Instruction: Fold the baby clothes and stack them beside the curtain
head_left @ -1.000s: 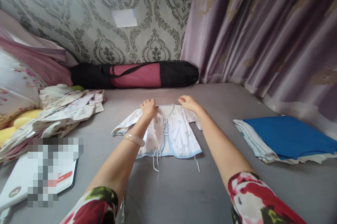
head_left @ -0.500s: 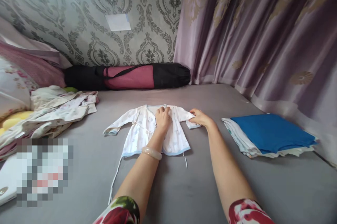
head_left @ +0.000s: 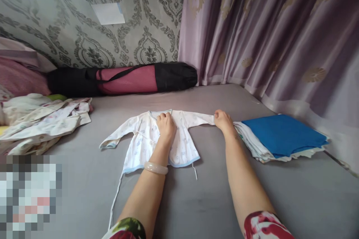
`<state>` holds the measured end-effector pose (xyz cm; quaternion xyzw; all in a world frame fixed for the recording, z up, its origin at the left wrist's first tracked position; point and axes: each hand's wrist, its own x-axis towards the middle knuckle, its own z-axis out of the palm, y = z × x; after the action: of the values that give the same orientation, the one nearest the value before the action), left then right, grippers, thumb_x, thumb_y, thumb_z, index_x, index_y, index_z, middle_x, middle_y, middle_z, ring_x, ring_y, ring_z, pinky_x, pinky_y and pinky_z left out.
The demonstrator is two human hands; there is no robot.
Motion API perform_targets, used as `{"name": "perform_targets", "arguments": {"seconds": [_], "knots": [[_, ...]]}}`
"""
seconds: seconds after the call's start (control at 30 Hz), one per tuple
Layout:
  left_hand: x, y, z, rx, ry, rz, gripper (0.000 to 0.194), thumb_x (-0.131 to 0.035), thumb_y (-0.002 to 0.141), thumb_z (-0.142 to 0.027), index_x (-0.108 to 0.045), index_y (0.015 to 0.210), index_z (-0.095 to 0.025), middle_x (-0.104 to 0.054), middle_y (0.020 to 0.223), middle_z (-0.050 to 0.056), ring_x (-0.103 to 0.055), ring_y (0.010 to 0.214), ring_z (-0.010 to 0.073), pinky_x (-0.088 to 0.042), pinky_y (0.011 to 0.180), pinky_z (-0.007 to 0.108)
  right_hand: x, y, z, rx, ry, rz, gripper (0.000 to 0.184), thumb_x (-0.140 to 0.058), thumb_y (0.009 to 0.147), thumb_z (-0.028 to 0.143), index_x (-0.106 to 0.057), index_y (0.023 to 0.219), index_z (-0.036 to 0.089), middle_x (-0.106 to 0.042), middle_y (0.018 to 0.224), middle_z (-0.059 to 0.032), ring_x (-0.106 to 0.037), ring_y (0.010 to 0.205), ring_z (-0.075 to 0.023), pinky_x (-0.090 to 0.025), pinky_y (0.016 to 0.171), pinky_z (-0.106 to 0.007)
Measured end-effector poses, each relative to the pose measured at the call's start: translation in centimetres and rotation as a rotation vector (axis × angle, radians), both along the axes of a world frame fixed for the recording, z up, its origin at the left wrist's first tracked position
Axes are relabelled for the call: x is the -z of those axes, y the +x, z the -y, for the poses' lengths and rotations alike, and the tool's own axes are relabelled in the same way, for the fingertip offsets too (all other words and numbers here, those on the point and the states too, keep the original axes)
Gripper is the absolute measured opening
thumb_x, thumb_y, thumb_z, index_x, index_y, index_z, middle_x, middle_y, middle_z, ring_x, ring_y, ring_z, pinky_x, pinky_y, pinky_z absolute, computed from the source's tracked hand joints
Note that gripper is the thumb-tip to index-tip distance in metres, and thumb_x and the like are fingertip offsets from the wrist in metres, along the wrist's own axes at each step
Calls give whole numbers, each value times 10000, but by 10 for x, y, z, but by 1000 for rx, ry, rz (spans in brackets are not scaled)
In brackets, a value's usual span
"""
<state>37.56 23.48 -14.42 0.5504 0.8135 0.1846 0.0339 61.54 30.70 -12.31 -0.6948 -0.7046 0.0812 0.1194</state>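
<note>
A small white baby shirt (head_left: 185, 143) with pale blue edging, a faint print and tie strings lies spread on a grey sheet. My left hand (head_left: 166, 125), with a pale bangle at the wrist, rests on the shirt's upper front just below the neckline. Its fingers are bent and closed against the cloth. At the right, my right hand (head_left: 223, 120) pinches the cuff end of the right-hand sleeve, which is stretched out straight. The left-hand sleeve lies loose, slanting down toward the left.
Right of my right hand sits a stack of folded clothes with a blue garment (head_left: 283, 134) on top. Loose clothes (head_left: 56, 119) are heaped at the left. A long black and pink bag (head_left: 126, 79) lies along the wall, beside a purple curtain (head_left: 252, 25). A blurred patch covers the lower left.
My right hand has moved outward to the right, and the sleeve, bent down before, is now pulled straight. My left hand stays on the shirt's front. The view has shifted slightly.
</note>
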Motion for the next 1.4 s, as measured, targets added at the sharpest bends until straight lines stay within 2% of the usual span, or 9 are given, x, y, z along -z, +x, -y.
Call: {"name": "perform_targets", "arguments": {"seconds": [0.1, 0.27, 0.73, 0.8, 0.87, 0.97, 1.03, 1.17, 1.4], "knots": [[-5, 1, 2, -110, -60, -32, 292, -405, 902, -197, -609, 1089, -105, -581, 1122, 207, -512, 1113, 351, -354, 893, 439, 4, -10, -3, 125, -81, 19, 422, -517, 901, 399, -620, 1208, 128, -641, 1173, -188, -607, 1094, -280, -452, 852, -340], [-7, -4, 1, -98, -102, 36, 276, -386, 922, -194, -575, 1109, -118, -632, 1113, 172, -551, 1098, 318, -341, 887, 428, 8, -15, -10, 131, -190, -12, 350, -519, 896, 396, -668, 1126, 178, -673, 1152, -149, -626, 1077, -267, -452, 810, -314], [-7, -18, 2, -101, -59, 112, 292, -412, 926, -204, -569, 1171, -192, -633, 1165, 127, -542, 1139, 291, -336, 909, 414, 12, -20, -8, 179, 42, 35, 356, -411, 936, 230, -617, 1196, 100, -590, 1210, -226, -547, 1147, -330, -417, 907, -428], [-8, -17, 3, -86, -47, 100, 333, -416, 925, -200, -551, 1228, -219, -626, 1168, 121, -542, 1134, 289, -332, 914, 413, 9, -34, -3, 93, 135, 13, 411, -332, 932, 160, -582, 1248, 80, -564, 1261, -238, -499, 1215, -319, -378, 975, -442], [-8, -16, 3, -70, -38, 82, 374, -413, 925, -199, -534, 1276, -246, -619, 1161, 120, -544, 1125, 288, -329, 916, 413, 8, -53, 2, -167, 150, -80, 473, -264, 937, 144, -528, 1325, 84, -541, 1334, -208, -469, 1269, -260, -344, 1040, -392], [-5, -17, 3, -45, -45, 62, 425, -412, 921, -200, -516, 1326, -274, -606, 1144, 125, -543, 1113, 293, -334, 913, 417, 11, -86, 13, -582, 38, -197, 518, -228, 979, 266, -432, 1423, 94, -450, 1467, -140, -393, 1354, -180, -276, 1118, -304], [-3, -18, 2, -23, -45, 47, 451, -412, 914, -192, -513, 1341, -300, -596, 1135, 122, -537, 1108, 294, -335, 912, 418, 14, -103, 21, -681, -54, -177, 572, -204, 995, 375, -368, 1469, 99, -354, 1536, -114, -290, 1421, -184, -202, 1163, -332], [1, -19, 2, -5, -47, 34, 436, -395, 909, -179, -584, 1271, -333, -580, 1099, 103, -535, 1078, 281, -331, 924, 421, 18, -112, 30, -682, -158, -31, 638, -136, 1000, 476, -258, 1523, 133, -191, 1600, -72, -117, 1477, -190, -75, 1193, -406], [3, -19, 2, -5, -49, 40, 423, -385, 915, -186, -604, 1249, -325, -569, 1105, 109, -533, 1075, 287, -341, 925, 436, 18, -91, 20, -493, -127, 141, 597, -133, 1005, 459, -247, 1532, 204, -169, 1606, -74, -119, 1475, -231, -83, 1181, -477]]}}
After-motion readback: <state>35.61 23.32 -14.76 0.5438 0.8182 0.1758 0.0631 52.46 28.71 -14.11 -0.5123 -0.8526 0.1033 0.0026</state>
